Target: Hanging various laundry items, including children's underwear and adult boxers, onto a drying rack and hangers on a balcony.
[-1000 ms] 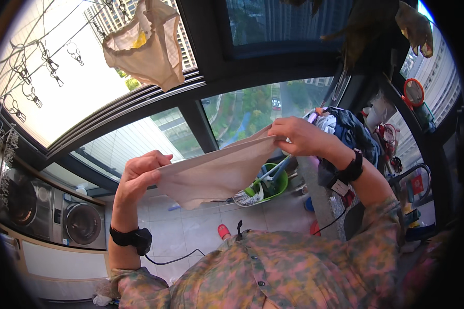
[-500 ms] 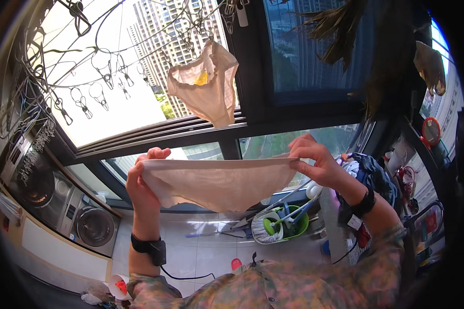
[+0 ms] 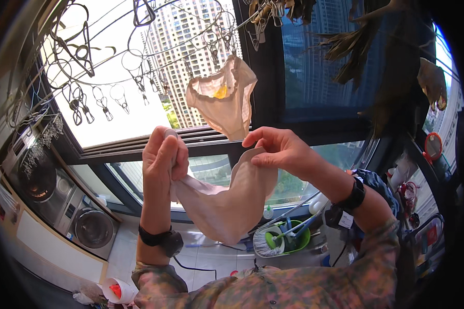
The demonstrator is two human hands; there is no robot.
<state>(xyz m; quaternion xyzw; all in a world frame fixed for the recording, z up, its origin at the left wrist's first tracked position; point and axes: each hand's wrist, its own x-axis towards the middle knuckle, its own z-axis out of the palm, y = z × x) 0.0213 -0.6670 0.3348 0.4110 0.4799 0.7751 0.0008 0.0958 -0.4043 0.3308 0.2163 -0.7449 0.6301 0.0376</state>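
Observation:
Pale pink underpants (image 3: pixel 224 213) hang in a sagging curve between my two hands, in front of the window. My left hand (image 3: pixel 165 154) is closed in a fist around one end of the waistband. At the other end, my right hand (image 3: pixel 281 152) pinches the cloth between thumb and fingers. Just above and beyond my hands, another pair of light underpants (image 3: pixel 232 110), with a yellow patch inside, hangs from a clip. Wire drying racks with several metal clips (image 3: pixel 104 109) spread across the upper left; many clips hold nothing.
Two front-loading machines (image 3: pixel 93 226) stand at the left. Below the window is a green mop bucket (image 3: pixel 305 237) with a mop (image 3: pixel 265 242). A heap of clothes (image 3: pixel 376 185) lies at the right. Dried leaves (image 3: pixel 345 51) and a glove (image 3: pixel 432 82) hang at the upper right.
My hands have come closer together and up a little, so the stretched underpants now sag. My left hand has closed into a fist. The view has shifted, moving the hanging pair rightward.

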